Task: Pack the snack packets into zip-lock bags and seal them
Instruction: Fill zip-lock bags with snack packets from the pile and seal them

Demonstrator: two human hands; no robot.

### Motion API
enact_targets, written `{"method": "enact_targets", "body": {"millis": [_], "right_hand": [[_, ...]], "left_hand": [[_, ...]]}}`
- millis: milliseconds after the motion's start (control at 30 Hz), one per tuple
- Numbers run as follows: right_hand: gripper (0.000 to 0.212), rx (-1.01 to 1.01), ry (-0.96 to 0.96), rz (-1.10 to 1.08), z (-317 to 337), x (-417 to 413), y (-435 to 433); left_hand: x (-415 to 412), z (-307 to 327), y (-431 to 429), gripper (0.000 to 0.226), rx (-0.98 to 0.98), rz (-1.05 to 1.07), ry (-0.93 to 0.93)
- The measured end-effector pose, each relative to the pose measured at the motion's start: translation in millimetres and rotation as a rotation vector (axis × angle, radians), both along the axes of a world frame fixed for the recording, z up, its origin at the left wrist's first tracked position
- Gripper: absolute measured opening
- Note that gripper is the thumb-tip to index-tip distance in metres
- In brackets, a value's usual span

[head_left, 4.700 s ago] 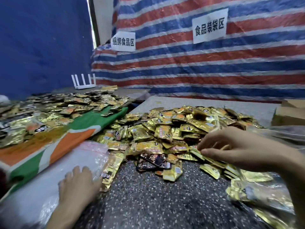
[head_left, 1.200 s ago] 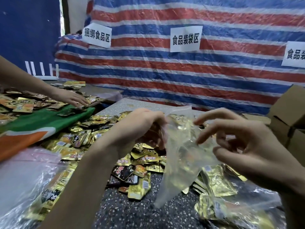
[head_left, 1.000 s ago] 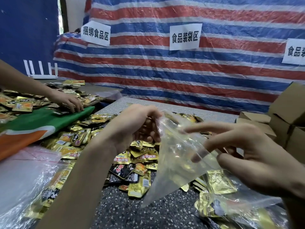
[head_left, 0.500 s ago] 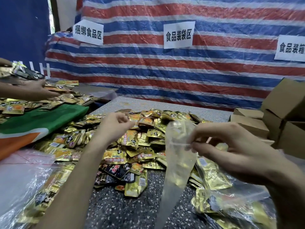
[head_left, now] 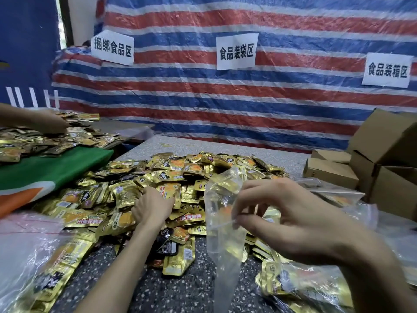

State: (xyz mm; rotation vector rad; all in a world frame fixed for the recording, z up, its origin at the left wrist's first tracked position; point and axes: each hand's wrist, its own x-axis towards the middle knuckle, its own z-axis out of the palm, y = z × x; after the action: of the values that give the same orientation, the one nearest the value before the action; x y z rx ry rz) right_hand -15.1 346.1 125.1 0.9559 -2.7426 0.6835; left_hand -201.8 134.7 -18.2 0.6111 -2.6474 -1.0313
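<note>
**Bag.** The clear bag [head_left: 222, 224] is held up over the near edge of the pile of packets [head_left: 180, 175], and gold packets are seen through it. Its long axis is close to vertical. The mouth is turned upward, and the bottom corner hangs toward the speckled tabletop [head_left: 180, 292] at the lower frame edge.

**Writing.**
- Three white signs are fixed to the striped tarp [head_left: 225, 102].
- The left sign [head_left: 112, 47] reads 捆绑食品区.
- The middle sign [head_left: 236, 51] reads 食品装袋区.
- The right sign [head_left: 387, 70] reads 食品装箱区.
- Print on the packets is blurred and is not read.

**Right hand** [head_left: 293, 224]. The bag is pinched at its right edge, part-way down from the mouth, between the thumb and a fingertip. The other fingers [head_left: 259, 191] are spread apart and curved above the pinch. The mouth rim stands above the pinch and most of the bag hangs below it.

**Left hand** [head_left: 151, 206]. It is laid knuckles-up on the pile, left of the bag and apart from it. Its fingers [head_left: 163, 196] are bent down among the packets and the tips are hidden. Whether a packet is gripped cannot be told.

**Surroundings.**
- Filled bags [head_left: 304, 288] are lying at lower right, just beside the right wrist.
- Boxes [head_left: 383, 143] are stacked at the right edge.
- A green and orange cloth [head_left: 45, 170] at left carries more packets.
- A second person's hand [head_left: 52, 124] is resting on those packets.
</note>
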Motion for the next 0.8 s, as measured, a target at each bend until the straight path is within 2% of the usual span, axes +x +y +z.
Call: {"method": "enact_targets", "body": {"millis": [33,67,167,267,467,600,700,800], "right_hand": [[0.019,-0.005,0.000,0.001,0.5,0.4,0.6],[0.019,-0.014,-0.004,0.002,1.1,0.8,1.3],[0.019,-0.036,-0.021,-0.009,2.4,1.7,4.7],[0.019,-0.034,-0.024,-0.018,3.1,1.1,7.6],[0.016,-0.032,-0.025,-0.033,4.3,0.5,10.6],[0.016,-0.031,-0.029,-0.045,4.8,0.4,12.3],[0.014,-0.022,-0.044,-0.056,3.9,0.0,12.6],[0.010,-0.004,-0.054,-0.063,3.2,-1.2,12.4]], "left_hand": [[-0.2,0.0,-1.7,0.037,0.040,0.010,0.021],[-0.1,0.9,-2.9,0.029,0.093,0.017,0.041],[1.4,11.6,-10.9,0.027,0.260,-0.034,0.120],[10.9,41.3,-25.0,0.012,0.361,-0.084,0.198],[54.2,101.3,-48.8,0.026,0.354,-0.272,0.300],[81.0,129.5,-54.0,0.039,0.452,-0.329,0.428],[95.6,143.1,-55.1,0.021,0.586,-0.329,0.513],[107.9,152.8,-55.5,0.015,0.723,-0.352,0.549]]}}
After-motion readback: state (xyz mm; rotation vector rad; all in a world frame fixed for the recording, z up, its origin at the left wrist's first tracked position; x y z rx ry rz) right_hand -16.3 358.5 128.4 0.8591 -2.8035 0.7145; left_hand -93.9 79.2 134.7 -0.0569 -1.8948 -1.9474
